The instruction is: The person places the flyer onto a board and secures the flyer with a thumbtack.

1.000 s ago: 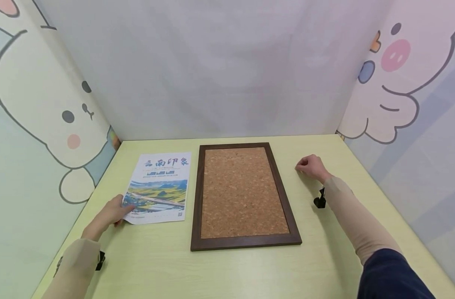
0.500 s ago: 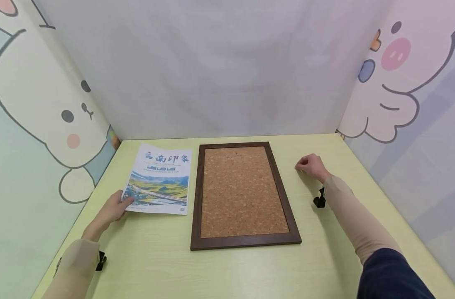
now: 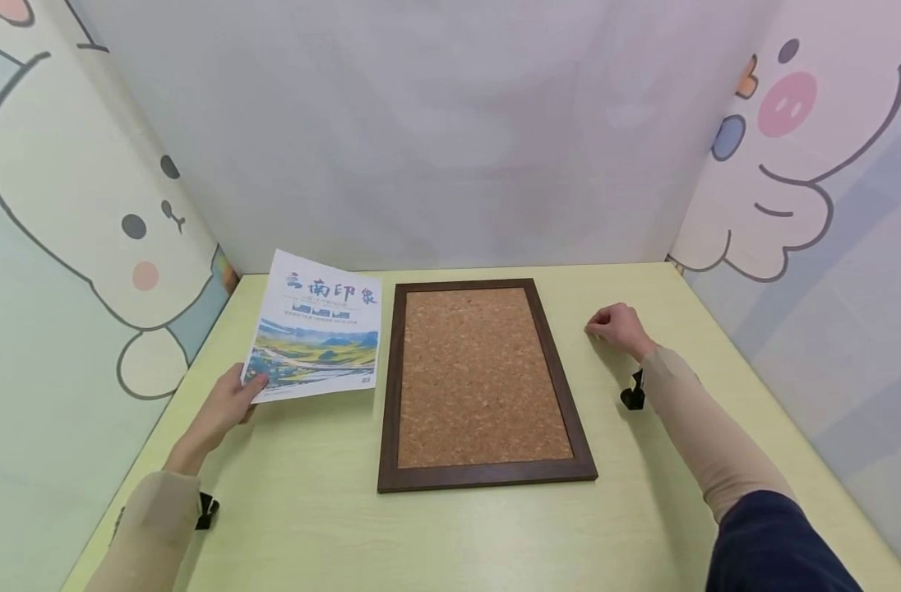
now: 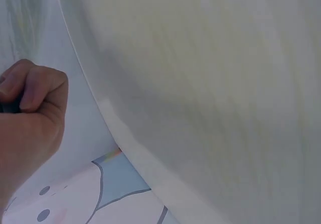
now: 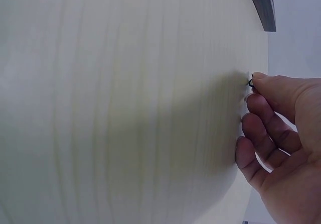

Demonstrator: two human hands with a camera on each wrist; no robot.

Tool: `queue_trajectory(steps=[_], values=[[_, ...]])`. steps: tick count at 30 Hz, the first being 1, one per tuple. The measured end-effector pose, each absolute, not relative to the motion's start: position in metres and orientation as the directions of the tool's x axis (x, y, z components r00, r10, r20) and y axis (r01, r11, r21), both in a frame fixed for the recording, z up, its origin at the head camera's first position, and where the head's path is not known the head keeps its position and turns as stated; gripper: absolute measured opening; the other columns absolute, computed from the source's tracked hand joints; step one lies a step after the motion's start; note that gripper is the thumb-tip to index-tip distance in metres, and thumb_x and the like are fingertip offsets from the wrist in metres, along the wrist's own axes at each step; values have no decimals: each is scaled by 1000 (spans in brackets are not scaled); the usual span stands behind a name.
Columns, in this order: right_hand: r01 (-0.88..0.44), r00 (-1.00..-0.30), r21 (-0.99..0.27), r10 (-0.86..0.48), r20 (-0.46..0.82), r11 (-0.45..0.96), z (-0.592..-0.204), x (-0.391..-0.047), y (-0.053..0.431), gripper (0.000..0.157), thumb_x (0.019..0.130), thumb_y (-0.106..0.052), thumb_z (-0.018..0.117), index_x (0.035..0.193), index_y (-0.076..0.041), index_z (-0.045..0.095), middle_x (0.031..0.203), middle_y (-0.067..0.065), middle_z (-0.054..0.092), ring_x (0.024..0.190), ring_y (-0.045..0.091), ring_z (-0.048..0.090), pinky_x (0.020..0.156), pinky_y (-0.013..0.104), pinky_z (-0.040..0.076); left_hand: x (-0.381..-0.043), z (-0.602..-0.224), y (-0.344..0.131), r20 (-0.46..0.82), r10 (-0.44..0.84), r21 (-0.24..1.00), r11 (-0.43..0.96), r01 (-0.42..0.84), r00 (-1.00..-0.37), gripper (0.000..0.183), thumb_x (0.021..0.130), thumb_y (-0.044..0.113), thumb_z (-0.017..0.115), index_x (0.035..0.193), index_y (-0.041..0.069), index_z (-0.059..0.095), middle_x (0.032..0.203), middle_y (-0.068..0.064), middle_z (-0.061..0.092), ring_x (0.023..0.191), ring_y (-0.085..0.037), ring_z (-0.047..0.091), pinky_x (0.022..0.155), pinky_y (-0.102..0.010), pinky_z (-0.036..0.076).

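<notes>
A person's left hand (image 3: 224, 403) pinches a printed poster (image 3: 313, 329) at its lower-left corner, thumb on the printed side, other fingers tucked behind. The sheet hangs tilted above the desk (image 3: 310, 510), just L of a cork board (image 3: 480, 378), its top edge overlapping the gray-white backdrop (image 3: 450, 131) as seen from the head cam. Holding just 1 corner prob. keeps title & landscape unblocked; the paper looks stiff enough to carry itself, tho such a hold could let the far side sag.

The board lies flat mid-desk in its dark brown frame (image 3: 495, 475), long sides running away from the person, btwn the 2 hands, a spot that seems handy for either arm.

Well apart from the poster, R of the board, the right hand (image 3: 621, 330) pinches a small dark item (image 5: 251, 83) btwn thumb & index fingertip; the other 3 fingers curl loosely. The item shows a curved outline in the R wrist view but is too small to ID. A fingertip hold prob. suits a thing that tiny. The hand sits low, its shadow close by; whether it touches the desk, can't tell.

Black wrist fittings (image 3: 632, 393) show below each cuff, prob. cam mounts. Cartoon side walls (image 3: 73, 263) flank the desk. In the L wrist view, a dark patch by the curled fingers is unclear.
</notes>
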State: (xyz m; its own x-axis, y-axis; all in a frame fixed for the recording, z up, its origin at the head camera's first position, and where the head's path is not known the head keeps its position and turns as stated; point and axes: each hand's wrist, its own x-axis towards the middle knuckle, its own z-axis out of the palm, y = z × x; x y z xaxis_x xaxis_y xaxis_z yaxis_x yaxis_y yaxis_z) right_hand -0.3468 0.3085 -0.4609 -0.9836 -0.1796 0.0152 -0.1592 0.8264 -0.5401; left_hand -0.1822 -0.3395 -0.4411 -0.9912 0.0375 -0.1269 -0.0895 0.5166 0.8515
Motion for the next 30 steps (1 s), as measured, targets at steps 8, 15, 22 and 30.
queue_trajectory(steps=[8, 15, 22, 30], values=[[-164, -984, -541, -175, 31, 825, -460, -347, 308, 18, 89, -12, 67, 94, 4, 73, 89, 20, 72, 69, 15, 56, 62, 26, 43, -184, -431, -318, -77, 40, 880, 473, -49, -996, 51, 106, 26, 35, 139, -11, 29, 73, 2, 53, 43, -3, 29, 39, -24, 30], [-152, -986, -557, -165, 28, 817, -459, -346, 307, 19, 90, -14, 66, 93, 4, 73, 87, 19, 72, 69, 15, 56, 61, 25, 43, -187, -428, -293, -71, 46, 886, 461, -42, -996, 48, 106, 25, 36, 139, -9, 30, 71, -2, 48, 42, -4, 28, 39, -23, 28], [-136, -989, -575, -148, 26, 807, -457, -344, 306, 20, 90, -14, 65, 93, 4, 73, 82, 16, 71, 65, 14, 54, 58, 26, 44, -190, -428, -266, -82, 38, 883, 466, -55, -996, 45, 105, 23, 37, 137, -8, 34, 77, -3, 54, 43, -4, 31, 40, -21, 29], [-162, -986, -586, -153, 65, 794, -453, -343, 304, 20, 90, -12, 65, 95, 6, 73, 86, 20, 72, 64, 11, 56, 60, 25, 45, -190, -430, -230, -88, 23, 883, 465, -67, -996, 39, 104, 19, 40, 132, -7, 38, 77, -7, 55, 45, -6, 34, 40, -21, 31]])
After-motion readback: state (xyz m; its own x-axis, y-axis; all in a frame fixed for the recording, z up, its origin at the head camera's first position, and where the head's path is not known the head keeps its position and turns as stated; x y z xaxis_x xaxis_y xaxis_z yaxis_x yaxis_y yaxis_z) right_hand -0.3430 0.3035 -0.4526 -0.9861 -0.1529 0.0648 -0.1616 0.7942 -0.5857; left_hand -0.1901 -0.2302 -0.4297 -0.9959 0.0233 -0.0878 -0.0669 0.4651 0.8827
